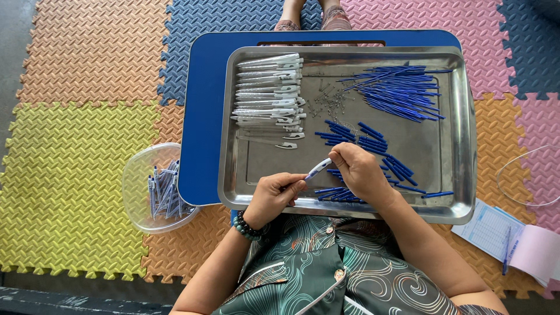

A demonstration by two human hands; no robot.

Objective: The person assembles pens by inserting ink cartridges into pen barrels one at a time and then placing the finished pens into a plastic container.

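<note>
On the far left, on the foam mats (81,175), a clear plastic bowl (135,175) holds finished pens (164,192) in a loose heap, just beside the blue lap table (201,116). On that table rests a steel tray (455,192). At its far left lies a neat row of white pen barrels (268,87); tiny metal springs (326,105) are scattered in the middle.

The left hand (273,195) comes up from the near edge, wrist bent and wearing a dark bead bracelet (248,227), its fingers curled together and pinching the lower end of a white-and-blue pen (318,169). The pen slants up to the right — held just above the tray's near middle. The right hand (360,172) arches over from the right, fingertips clamped on the pen's upper end, knuckles raised.

Short blue pen parts (373,143) lie around and under that hand; thin blue refills (402,87) fan out at the far right. Papers with a pen (506,239) lie on the mat at the near right.
</note>
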